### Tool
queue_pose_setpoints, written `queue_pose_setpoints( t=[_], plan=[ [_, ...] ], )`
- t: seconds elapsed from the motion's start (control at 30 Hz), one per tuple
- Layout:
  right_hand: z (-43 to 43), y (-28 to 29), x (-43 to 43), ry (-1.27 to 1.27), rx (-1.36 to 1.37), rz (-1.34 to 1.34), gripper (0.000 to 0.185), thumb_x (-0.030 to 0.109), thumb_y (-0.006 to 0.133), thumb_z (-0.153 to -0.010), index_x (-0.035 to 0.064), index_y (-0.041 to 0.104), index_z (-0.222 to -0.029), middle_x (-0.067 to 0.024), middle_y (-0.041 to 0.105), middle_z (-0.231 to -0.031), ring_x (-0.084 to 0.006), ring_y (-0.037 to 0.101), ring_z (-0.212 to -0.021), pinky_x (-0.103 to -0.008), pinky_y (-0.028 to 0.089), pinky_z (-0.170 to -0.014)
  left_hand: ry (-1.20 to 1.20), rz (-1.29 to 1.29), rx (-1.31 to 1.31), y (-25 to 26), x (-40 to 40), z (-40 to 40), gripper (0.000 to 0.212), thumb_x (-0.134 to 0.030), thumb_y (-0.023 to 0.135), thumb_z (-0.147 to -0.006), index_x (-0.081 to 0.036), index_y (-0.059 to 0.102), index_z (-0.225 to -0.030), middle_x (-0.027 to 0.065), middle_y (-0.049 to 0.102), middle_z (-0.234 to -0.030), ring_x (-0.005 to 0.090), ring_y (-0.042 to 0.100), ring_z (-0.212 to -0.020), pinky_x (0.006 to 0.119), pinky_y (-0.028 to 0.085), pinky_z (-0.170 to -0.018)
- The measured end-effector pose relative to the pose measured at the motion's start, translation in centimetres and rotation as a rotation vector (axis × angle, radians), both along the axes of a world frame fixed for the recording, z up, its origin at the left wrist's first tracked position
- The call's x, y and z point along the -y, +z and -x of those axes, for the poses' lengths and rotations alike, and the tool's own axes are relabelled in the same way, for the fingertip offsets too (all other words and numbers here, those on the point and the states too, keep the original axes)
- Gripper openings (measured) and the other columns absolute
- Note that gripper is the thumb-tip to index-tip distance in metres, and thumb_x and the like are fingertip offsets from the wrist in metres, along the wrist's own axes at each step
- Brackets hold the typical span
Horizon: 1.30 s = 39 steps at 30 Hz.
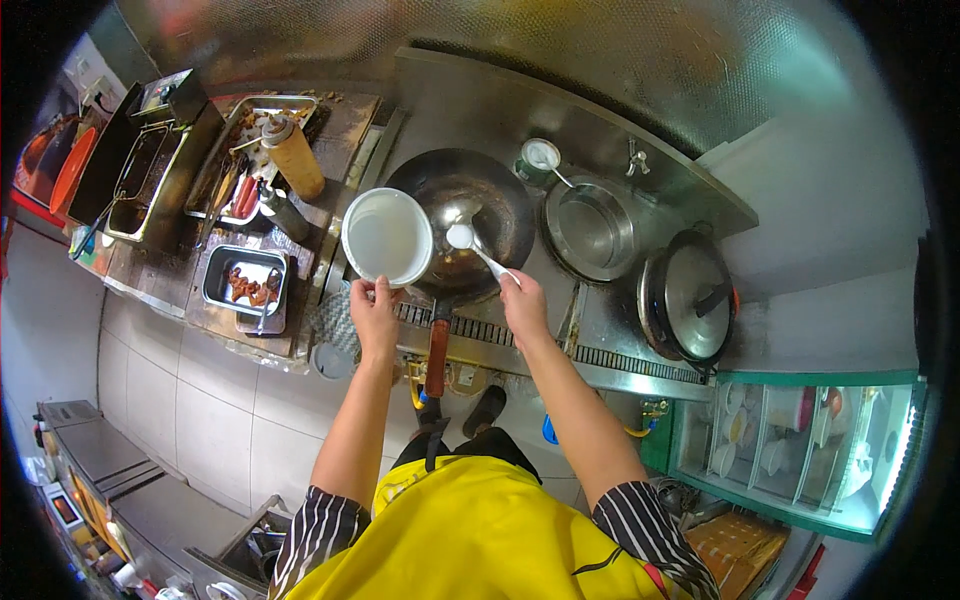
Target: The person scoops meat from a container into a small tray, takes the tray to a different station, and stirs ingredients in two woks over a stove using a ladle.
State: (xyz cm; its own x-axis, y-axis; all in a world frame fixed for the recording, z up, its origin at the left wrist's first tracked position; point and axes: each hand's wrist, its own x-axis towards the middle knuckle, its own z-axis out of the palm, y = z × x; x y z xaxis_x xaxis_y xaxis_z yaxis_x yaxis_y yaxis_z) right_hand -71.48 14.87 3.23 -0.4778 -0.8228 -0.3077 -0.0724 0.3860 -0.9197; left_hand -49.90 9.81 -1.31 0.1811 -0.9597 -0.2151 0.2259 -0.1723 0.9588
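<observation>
My left hand (376, 319) grips the near rim of a round white plastic tub (386, 236), thumb on top. The tub looks pale inside; its contents are hard to make out. A white plastic spoon (491, 264) is in my right hand (526, 311), with something white in its bowl. Both are held above a dark wok (499, 180) on the stainless steel stove, the tub covering part of its left side. The wok's wooden handle (437, 356) points towards me between my forearms. Inside the wok are a bright sheen and a little brown residue.
Right of the wok stand a container with a spoon (540, 159), a metal pan (592, 221) and a lidded pan (697, 296). Leftward are squeeze bottles (294, 157), a tray of meat pieces (247, 281) and a deep fryer (146, 180). A glass-fronted fridge (787, 442) glows at lower right.
</observation>
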Motion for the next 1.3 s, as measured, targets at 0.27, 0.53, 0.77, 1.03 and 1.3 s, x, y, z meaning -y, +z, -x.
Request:
queue_pose_setpoints(
  t=[0.27, 0.53, 0.77, 1.03, 1.3],
  plan=[
    [1.5, -0.3, -0.6, 0.214, -0.807, 0.18, 0.024, 0.022, 0.052, -0.097, 0.0049, 0.063, -0.11, -0.0193, 0.067, -0.088, -0.0365, 0.065, -0.08, -0.0433, 0.05, -0.07, 0.014, -0.011, -0.169, 2.8, -2.0, -1.4, 0.016, -0.015, 0.052, -0.1, -0.001, 0.045, -0.095, 0.0092, 0.058, -0.094, 0.017, 0.065, -0.085, 0.034, 0.059, -0.078],
    [6.9, 4.9, -8.0, -0.139, 0.683, 0.209, 0.024, 0.019, 0.053, -0.099, -0.0011, 0.06, -0.108, 0.0034, 0.04, -0.062, -0.0063, 0.033, -0.051, -0.0231, 0.028, -0.049, -0.179, -0.122, -0.302, 6.7, -9.0, 4.1, 0.014, -0.014, 0.052, -0.099, -0.001, 0.047, -0.097, 0.0126, 0.062, -0.094, 0.0214, 0.068, -0.087, 0.037, 0.058, -0.082],
    [14.8, 5.3, -20.7, -0.093, 0.023, 0.149, 0.028, 0.02, 0.053, -0.099, -0.0019, 0.062, -0.114, -0.0005, 0.052, -0.068, -0.0107, 0.045, -0.055, -0.0244, 0.037, -0.053, -0.482, -0.359, -0.274, 6.3, -17.8, 17.0, 0.01, -0.015, 0.054, -0.098, -0.006, 0.05, -0.095, 0.0019, 0.054, -0.077, 0.0136, 0.06, -0.07, 0.035, 0.058, -0.079],
    [19.6, -0.9, -27.7, 0.132, -0.923, -0.097, 0.032, 0.016, 0.056, -0.094, 0.0068, 0.06, -0.124, -0.0164, 0.065, -0.089, -0.0357, 0.062, -0.079, -0.0433, 0.051, -0.071, -0.532, -0.6, -0.337, -1.2, -23.6, 30.2, 0.016, -0.014, 0.051, -0.098, -0.001, 0.044, -0.095, 0.0103, 0.056, -0.09, 0.0242, 0.066, -0.082, 0.036, 0.058, -0.078],
    [21.4, -7.5, -27.6, 0.373, -1.169, -0.326, 0.048, 0.011, 0.051, -0.091, 0.006, 0.046, -0.139, -0.0134, 0.056, -0.096, -0.0325, 0.059, -0.089, -0.0433, 0.048, -0.08, -0.503, -0.581, -0.181, -6.0, -22.3, 33.9, 0.017, -0.012, 0.051, -0.097, 0.003, 0.047, -0.103, 0.0116, 0.056, -0.099, 0.0222, 0.065, -0.085, 0.035, 0.059, -0.073]
  ],
)
